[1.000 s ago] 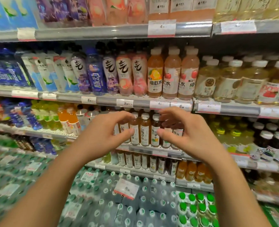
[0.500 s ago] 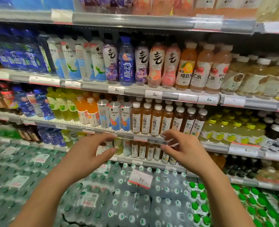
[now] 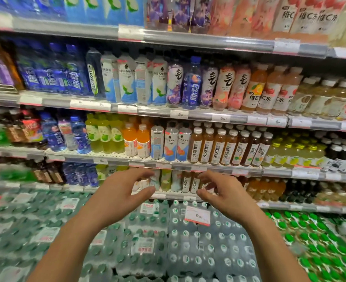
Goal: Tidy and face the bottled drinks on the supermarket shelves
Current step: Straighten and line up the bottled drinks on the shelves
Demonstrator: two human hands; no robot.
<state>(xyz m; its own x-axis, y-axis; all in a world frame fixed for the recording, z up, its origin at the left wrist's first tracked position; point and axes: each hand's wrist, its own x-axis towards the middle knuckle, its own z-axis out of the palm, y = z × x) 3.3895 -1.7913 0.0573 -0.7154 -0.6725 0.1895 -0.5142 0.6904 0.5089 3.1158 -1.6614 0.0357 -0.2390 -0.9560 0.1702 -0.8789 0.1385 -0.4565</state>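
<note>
Both my hands reach toward the lowest shelf of small bottles (image 3: 185,183). My left hand (image 3: 125,190) hovers in front of pale-labelled bottles (image 3: 166,180), fingers curved and apart, holding nothing. My right hand (image 3: 218,190) is level with it, fingers loosely curved before brown tea bottles (image 3: 194,183), also empty. One shelf up stands a row of brown tea bottles with white caps (image 3: 227,147), next to white-and-blue cans (image 3: 171,144) and orange bottles (image 3: 137,140). Whether fingertips touch any bottle is unclear.
Shrink-wrapped packs of water bottles (image 3: 188,247) are stacked below my arms, with a price card (image 3: 197,215) on a stalk. Green-capped packs (image 3: 320,241) lie at the right. Upper shelves hold blue, purple, pink and orange drinks (image 3: 194,82). Shelf rails with price tags (image 3: 179,113) jut forward.
Both hands have dropped from the brown-tea shelf to the shelf below it. The view has swung so more of the upper shelves shows.
</note>
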